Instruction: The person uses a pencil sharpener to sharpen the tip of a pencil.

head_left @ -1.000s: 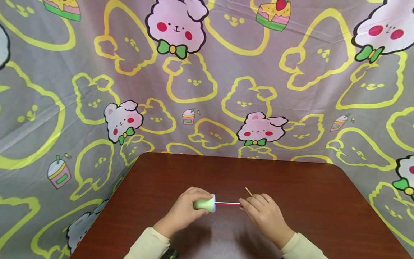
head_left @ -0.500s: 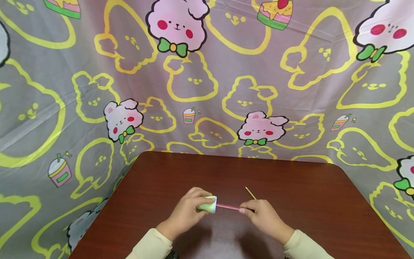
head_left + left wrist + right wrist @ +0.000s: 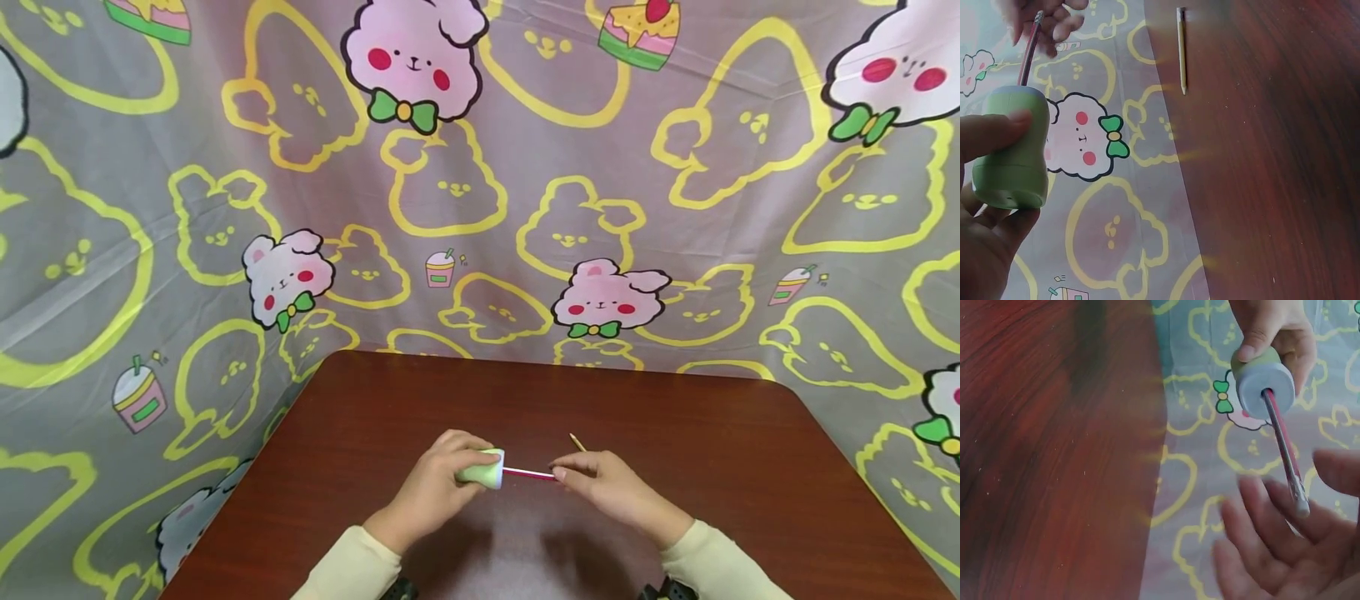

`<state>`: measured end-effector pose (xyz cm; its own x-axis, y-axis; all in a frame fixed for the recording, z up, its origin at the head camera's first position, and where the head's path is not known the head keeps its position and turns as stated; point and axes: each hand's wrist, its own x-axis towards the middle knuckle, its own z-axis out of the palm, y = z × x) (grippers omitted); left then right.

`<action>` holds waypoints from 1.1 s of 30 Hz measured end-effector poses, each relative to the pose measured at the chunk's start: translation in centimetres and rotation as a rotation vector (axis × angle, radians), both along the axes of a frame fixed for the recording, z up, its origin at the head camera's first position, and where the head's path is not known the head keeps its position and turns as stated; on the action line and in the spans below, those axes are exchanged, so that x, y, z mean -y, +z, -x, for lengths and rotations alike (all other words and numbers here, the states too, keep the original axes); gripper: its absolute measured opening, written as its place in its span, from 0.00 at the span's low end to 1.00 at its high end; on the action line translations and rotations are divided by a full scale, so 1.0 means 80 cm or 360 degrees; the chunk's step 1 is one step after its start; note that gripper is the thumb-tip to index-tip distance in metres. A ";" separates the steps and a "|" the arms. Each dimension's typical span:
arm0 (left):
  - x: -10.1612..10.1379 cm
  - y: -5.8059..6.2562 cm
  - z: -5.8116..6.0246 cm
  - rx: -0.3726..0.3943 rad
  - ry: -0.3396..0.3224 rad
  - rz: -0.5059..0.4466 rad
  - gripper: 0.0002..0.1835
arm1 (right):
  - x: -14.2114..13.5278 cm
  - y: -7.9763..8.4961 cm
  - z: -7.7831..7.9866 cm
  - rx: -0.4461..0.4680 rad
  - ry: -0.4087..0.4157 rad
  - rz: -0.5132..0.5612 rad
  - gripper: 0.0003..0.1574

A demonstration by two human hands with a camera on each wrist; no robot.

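My left hand grips a light green pencil sharpener with a pale bluish-white end face, held above the table. From the hole in that face sticks a red and dark striped pencil, pointing toward my right hand; its tip is hidden inside. In the right wrist view, my right hand has its fingers spread and the thumb apart, around the pencil's eraser end without closing on it. The left wrist view shows the sharpener's rounded body between thumb and fingers.
A second, plain wooden pencil lies on the dark brown table, just beyond my right hand. Patterned grey cloth with rabbit drawings hangs around the table's back and sides.
Half a second ago my right fingers were curled on the pencil's end; now they have opened and straightened. The left hand and the sharpener have stayed nearly in place.
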<state>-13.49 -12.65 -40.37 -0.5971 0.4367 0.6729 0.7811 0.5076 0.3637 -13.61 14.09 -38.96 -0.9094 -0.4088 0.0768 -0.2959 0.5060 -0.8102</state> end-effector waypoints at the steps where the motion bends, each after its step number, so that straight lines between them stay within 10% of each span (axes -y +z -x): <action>1: 0.000 0.001 0.000 0.0021 0.0003 -0.0006 0.23 | 0.001 -0.001 -0.002 -0.0123 -0.0054 -0.0047 0.19; 10: 0.003 0.005 -0.001 0.0270 0.0007 -0.0124 0.24 | 0.001 -0.027 -0.002 -0.1897 -0.0121 -0.0360 0.23; 17: 0.002 0.003 -0.003 0.0367 -0.0026 -0.0131 0.24 | 0.004 -0.039 0.005 -0.2278 -0.0077 -0.0292 0.21; 23: -0.001 0.001 -0.004 0.0253 0.0001 -0.0039 0.24 | 0.006 -0.039 -0.010 -0.1710 -0.0070 -0.0174 0.12; 30: -0.004 -0.004 -0.004 0.0031 -0.0047 0.0042 0.22 | -0.003 -0.016 -0.012 0.0094 0.0123 0.0211 0.13; 33: -0.004 -0.006 -0.004 -0.0026 -0.0082 0.0045 0.22 | -0.007 -0.011 -0.008 0.0581 0.0152 0.0369 0.18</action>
